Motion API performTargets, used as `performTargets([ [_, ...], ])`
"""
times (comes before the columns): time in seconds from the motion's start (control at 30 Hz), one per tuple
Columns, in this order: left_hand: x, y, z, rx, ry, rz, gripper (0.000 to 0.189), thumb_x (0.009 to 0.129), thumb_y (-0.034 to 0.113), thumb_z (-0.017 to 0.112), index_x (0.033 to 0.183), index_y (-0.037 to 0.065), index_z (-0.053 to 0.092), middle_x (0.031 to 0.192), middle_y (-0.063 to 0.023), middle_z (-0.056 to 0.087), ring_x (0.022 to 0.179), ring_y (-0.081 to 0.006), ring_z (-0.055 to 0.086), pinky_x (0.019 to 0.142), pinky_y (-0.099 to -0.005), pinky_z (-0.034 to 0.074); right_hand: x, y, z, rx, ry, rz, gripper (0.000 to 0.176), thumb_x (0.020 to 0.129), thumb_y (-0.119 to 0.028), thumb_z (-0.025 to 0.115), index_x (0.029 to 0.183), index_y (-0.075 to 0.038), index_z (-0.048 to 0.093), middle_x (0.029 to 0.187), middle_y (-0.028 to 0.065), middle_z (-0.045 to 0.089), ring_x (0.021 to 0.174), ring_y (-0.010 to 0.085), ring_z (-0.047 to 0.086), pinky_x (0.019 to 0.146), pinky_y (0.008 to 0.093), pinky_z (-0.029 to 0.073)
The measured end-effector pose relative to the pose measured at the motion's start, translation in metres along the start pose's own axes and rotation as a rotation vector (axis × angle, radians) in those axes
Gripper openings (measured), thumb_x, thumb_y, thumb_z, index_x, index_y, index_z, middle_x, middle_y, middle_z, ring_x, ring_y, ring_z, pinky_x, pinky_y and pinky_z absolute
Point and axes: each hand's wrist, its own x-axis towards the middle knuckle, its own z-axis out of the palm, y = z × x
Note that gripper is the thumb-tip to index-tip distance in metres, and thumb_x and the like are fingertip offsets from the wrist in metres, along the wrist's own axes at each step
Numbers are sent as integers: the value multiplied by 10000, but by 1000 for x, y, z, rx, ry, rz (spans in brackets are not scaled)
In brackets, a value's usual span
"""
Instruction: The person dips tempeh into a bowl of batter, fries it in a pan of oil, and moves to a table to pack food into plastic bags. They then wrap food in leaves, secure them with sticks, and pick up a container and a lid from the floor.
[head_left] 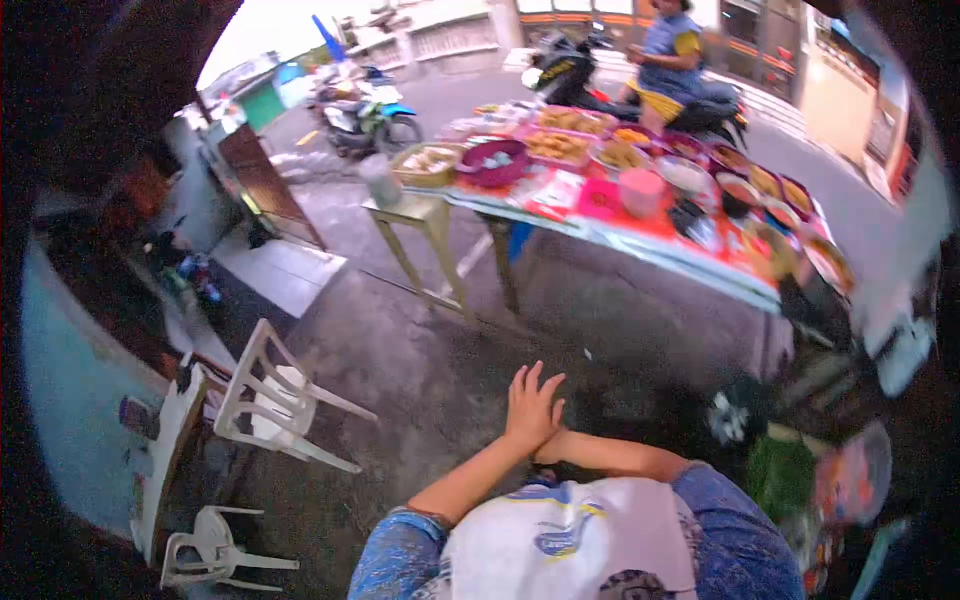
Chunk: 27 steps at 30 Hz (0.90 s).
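Note:
My left hand is stretched out in front of my body with its fingers spread, holding nothing. My right hand meets the left wrist, where the arms cross; its fingers are hidden there. Below both forearms lies a white printed apron or cloth over my front. Beyond the hands stands a long food table, apart from them. On it are a purple basket, a yellowish basket, a pink tub and several trays of fried-looking food.
A wooden stool holds a clear container left of the table. White plastic chairs stand at the left. At the right are a green bag-like thing and a clear plastic bag. A person sits on a motorbike in the street.

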Motion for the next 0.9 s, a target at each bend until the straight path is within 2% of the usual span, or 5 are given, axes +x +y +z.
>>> performTargets([
  [0.13, 86, -92, 31, -87, 108, -289, 454, 720, 211, 619, 1139, 121, 468, 1149, -205, 404, 1062, -383, 338, 915, -463, 297, 20, 123, -48, 205, 152, 193, 310, 764, -334, 528, 990, -128, 580, 953, 132, 601, 921, 302, 566, 768, 427, 451],
  [0.3, 195, -148, 66, -124, 38, -326, 448, 707, 218, 632, 1114, 106, 482, 1142, -204, 414, 1068, -376, 347, 913, -455, 297, 11, 238, -118, 489, 629, 167, 272, 752, -278, 574, 940, -82, 599, 878, 124, 616, 831, 303, 588, 717, 375, 468],
  [0.37, 242, -163, 76, -147, 62, -218, 453, 705, 224, 635, 1115, 110, 482, 1141, -208, 413, 1072, -374, 345, 917, -452, 293, 5, 265, -161, 722, 699, 344, 263, 751, -278, 572, 904, -67, 608, 852, 114, 620, 809, 266, 600, 711, 338, 470],
  [0.6, 350, -244, 124, -178, 85, -313, 434, 699, 188, 627, 1100, 97, 487, 1094, -186, 449, 1066, -341, 376, 907, -441, 292, 84, 420, -245, 442, 1170, 384, 184, 763, -189, 505, 795, -27, 586, 757, 190, 541, 735, 357, 518, 666, 422, 413],
  [0.9, 445, -302, 144, -285, -98, -458, 377, 728, 188, 616, 1084, 116, 515, 1094, -168, 454, 1058, -323, 382, 912, -411, 288, 214, 553, -292, 17, 1025, 734, 134, 678, -150, 520, 714, -80, 629, 870, 104, 557, 914, 273, 474, 764, 400, 374],
])
